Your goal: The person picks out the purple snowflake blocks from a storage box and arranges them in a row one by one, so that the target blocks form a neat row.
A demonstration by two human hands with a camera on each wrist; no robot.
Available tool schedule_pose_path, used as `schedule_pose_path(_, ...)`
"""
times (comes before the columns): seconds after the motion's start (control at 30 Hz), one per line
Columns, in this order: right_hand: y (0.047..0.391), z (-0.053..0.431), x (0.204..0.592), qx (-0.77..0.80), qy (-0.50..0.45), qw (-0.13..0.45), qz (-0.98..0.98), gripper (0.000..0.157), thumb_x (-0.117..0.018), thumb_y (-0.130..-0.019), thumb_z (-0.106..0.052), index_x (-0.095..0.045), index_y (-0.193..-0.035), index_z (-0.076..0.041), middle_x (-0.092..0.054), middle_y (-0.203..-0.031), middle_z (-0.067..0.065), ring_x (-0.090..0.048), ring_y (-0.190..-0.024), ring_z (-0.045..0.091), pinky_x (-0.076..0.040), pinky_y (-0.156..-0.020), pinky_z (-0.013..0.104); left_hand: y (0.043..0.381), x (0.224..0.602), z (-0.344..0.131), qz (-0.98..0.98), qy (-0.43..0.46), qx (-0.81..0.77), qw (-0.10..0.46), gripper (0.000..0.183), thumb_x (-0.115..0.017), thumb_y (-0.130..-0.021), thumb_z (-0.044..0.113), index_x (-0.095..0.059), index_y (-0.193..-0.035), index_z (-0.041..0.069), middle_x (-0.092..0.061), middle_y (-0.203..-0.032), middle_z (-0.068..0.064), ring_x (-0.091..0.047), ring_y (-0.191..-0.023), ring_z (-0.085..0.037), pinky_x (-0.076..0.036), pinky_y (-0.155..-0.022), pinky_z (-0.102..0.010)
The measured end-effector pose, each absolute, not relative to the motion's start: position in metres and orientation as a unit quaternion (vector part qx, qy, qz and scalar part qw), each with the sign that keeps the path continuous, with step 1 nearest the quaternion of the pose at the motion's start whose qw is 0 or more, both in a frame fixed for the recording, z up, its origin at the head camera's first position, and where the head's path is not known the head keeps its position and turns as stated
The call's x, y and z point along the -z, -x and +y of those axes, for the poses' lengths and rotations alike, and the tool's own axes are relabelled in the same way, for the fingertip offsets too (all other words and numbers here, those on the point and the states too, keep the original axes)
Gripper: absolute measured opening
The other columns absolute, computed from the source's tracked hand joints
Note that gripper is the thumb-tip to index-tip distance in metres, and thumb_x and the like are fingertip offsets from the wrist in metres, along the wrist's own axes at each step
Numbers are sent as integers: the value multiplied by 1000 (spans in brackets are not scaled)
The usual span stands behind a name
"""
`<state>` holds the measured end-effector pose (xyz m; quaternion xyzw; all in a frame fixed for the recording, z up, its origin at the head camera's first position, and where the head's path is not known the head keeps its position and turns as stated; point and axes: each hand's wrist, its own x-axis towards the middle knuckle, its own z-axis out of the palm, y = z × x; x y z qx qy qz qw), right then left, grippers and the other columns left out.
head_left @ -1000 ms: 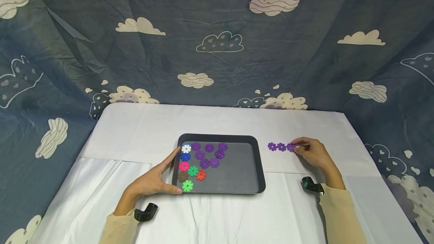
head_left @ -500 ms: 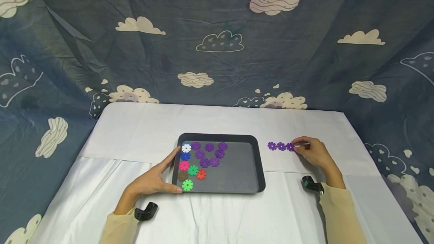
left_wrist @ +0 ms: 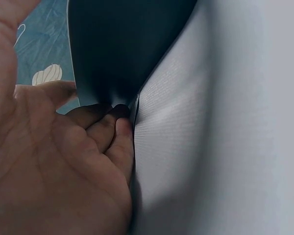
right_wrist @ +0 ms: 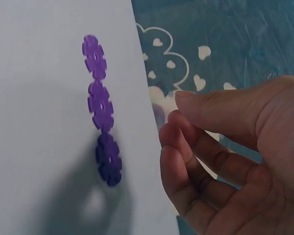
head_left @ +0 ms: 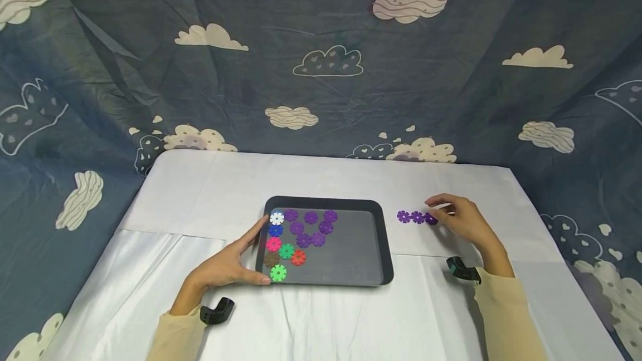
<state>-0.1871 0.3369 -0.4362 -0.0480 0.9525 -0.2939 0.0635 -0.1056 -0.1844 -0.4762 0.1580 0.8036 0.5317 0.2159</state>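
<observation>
My left hand (head_left: 224, 267) grips the left end of a dark grey tray (head_left: 346, 263), thumb at the near corner and a finger at the far one. In the left wrist view, curled fingers (left_wrist: 120, 139) press on the tray wall (left_wrist: 117, 44). On the white cloth, right of the tray, three purple snowflake discs (head_left: 417, 217) lie in a row, seemingly touching edge to edge. My right hand (head_left: 463, 220) hovers just above the row's right end, fingers loosely bent. The right wrist view shows nothing in its fingers (right_wrist: 174, 169), apart from the nearest purple disc (right_wrist: 109, 159).
Inside the tray, several purple discs (head_left: 311, 218) lie towards the back. White (head_left: 277, 218), blue (head_left: 275, 230), pink (head_left: 273, 244), brown (head_left: 271, 259), green (head_left: 286, 251), red (head_left: 298, 258) and light green (head_left: 278, 273) discs lie along its left side. A cloud-patterned cloth (head_left: 321, 10) hangs behind.
My right hand has let go of the rightmost purple disc and lifted slightly away from it. The row stays on the cloth. My left hand keeps its hold on the tray.
</observation>
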Motion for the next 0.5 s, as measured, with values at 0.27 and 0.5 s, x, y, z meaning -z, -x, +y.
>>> schedule_pose_path(0.27,191,319,427,290,108,48,950,26,-66,-97,-15,-68,-120,-1,-69,-118,21,-68,-101,37,-58,-84,50,106,476,-185,803,-161,-533,214,127,-93,-70,29,-5,-162,33,-4,-169,-13,-3,-155,-40,-5,-119,-68)
schedule_pose_path(0.5,190,300,415,289,164,31,943,23,-67,-96,-12,-70,-116,-1,-71,-114,18,-70,-92,29,-59,-77,33,106,478,-185,802,-159,-534,214,127,-93,-70,30,-6,-162,34,-5,-169,-13,-2,-155,-40,-5,-119,-68)
